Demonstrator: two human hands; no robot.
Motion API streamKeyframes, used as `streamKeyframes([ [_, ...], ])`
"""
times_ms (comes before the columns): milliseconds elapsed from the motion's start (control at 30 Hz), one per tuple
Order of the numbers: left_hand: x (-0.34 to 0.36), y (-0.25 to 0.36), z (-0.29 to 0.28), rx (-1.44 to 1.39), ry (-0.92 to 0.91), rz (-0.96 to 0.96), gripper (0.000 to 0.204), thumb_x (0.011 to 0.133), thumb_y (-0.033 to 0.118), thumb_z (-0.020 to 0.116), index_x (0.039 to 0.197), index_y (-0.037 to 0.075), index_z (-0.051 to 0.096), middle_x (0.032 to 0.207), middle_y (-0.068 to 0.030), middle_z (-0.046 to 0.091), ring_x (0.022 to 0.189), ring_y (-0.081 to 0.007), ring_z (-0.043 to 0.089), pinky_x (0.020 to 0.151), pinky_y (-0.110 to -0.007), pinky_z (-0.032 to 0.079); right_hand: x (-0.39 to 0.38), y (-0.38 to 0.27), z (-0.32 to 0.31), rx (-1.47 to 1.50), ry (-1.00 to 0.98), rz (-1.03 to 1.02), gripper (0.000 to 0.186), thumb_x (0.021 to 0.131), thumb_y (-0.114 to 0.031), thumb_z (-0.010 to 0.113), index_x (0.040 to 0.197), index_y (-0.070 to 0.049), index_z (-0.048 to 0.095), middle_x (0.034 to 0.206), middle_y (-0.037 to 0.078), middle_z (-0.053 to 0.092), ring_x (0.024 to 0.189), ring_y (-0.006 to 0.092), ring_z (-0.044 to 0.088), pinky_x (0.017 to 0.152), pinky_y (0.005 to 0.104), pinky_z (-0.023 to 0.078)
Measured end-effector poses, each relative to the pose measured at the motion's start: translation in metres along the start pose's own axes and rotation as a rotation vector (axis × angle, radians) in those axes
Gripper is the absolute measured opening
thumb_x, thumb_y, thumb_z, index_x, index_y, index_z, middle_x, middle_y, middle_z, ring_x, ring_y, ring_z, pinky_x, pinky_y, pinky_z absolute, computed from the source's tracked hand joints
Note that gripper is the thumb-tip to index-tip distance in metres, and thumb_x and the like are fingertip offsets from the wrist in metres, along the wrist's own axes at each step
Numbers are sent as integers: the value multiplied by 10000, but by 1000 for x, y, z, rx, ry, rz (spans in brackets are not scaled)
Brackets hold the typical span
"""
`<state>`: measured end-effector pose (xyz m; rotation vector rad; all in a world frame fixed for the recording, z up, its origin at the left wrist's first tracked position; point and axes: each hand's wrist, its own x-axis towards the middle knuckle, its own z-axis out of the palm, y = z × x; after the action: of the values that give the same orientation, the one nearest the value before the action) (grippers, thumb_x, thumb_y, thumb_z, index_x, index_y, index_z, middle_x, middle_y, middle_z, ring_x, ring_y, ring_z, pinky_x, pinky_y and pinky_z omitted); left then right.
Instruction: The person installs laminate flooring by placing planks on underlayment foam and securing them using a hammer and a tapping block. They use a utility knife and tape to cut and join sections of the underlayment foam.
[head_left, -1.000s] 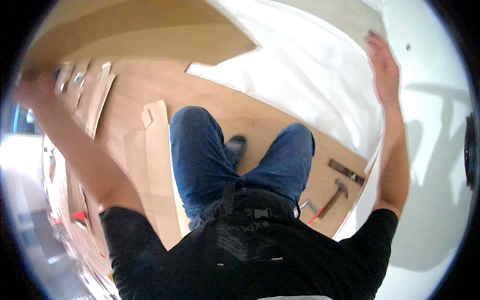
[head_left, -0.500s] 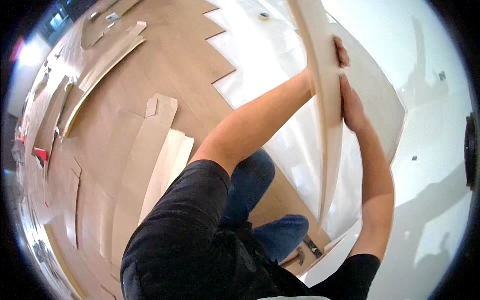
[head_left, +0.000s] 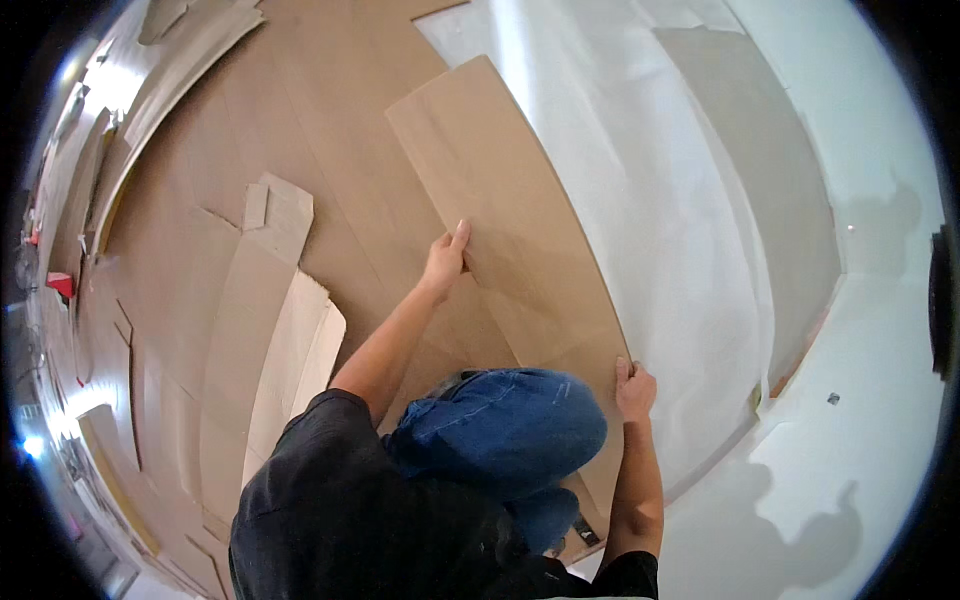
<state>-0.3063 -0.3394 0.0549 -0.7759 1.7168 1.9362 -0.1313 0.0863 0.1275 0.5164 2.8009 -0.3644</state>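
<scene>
A long light-brown floor plank (head_left: 530, 200) lies in front of me, face up, over the seam between laid wooden flooring (head_left: 340, 130) and white underlay sheet (head_left: 650, 200). My left hand (head_left: 447, 262) grips its left edge, thumb on top and the other fingers mostly hidden underneath. On the right edge, closer to my body, my right hand (head_left: 635, 390) holds the plank with its fingers closed. My bent knee in blue jeans covers part of the near flooring. Whether the plank touches the floor along its whole length I cannot tell.
Torn cardboard (head_left: 235, 320) lies left of me, with more long cardboard pieces at the far left. A bare grey floor strip (head_left: 750, 130) runs beside the white wall (head_left: 890, 340). A dark tool (head_left: 584, 530), partly hidden, lies by my leg.
The plank has gone from standing on edge over the underlay to lying nearly flat, further left. My hands have moved apart and nearer my body, onto opposite edges.
</scene>
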Motion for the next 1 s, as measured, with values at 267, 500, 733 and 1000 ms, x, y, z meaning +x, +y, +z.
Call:
streamKeyframes([
  [267, 47, -53, -22, 633, -218, -54, 592, 1067, 476, 507, 979, -71, 719, 738, -106, 751, 671, -198, 744, 666, -343, 597, 43, 55, 103, -93, -196, 47, 695, 1001, -658, 463, 930, 0, 676, 861, 277, 700, 855, 488, 670, 763, 561, 516],
  [500, 63, -31, 7, 697, -214, -168, 529, 1066, 448, 516, 991, -32, 726, 773, -79, 762, 702, -171, 749, 699, -331, 599, 84, 82, 112, -43, -120, -40, 695, 1010, -619, 491, 838, 30, 671, 786, 292, 666, 787, 506, 643, 713, 555, 499],
  [733, 64, -30, 2, 784, -223, -98, 539, 1069, 415, 527, 945, -66, 736, 777, -119, 759, 695, -203, 740, 703, -363, 586, 102, 78, 113, -87, -150, -85, 709, 1007, -632, 485, 816, 26, 663, 772, 290, 660, 777, 514, 637, 723, 564, 496],
  [1000, 66, -23, -2, 982, -216, -64, 586, 1051, 480, 534, 852, -30, 742, 766, -96, 761, 741, -233, 746, 754, -396, 583, 95, 77, 122, -79, -150, -71, 682, 1004, -612, 496, 816, 25, 651, 764, 294, 654, 780, 518, 638, 720, 578, 486],
])
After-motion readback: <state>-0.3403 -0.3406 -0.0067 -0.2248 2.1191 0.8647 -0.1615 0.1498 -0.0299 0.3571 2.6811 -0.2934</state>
